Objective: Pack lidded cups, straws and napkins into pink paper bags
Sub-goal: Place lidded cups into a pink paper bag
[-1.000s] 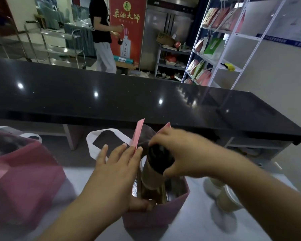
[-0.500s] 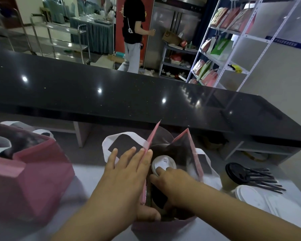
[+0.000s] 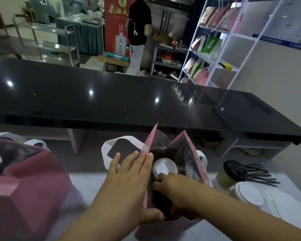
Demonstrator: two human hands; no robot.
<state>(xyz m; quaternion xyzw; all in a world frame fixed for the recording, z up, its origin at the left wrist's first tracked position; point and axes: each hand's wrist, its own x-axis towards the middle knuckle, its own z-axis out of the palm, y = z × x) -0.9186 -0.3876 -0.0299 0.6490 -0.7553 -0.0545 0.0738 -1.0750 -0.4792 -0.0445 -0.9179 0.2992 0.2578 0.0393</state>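
A second ago the right hand held a dark-lidded cup above the pink bag. Now hand and cup are down inside it, beside the white-lidded cup; the fingers seem closed around it.

Pink bag: stood open, landmark.
Left hand: flat against its left wall.
Right hand: inside, on black-lidded cup.
White-lidded cup: inside, behind.
Straws: right.
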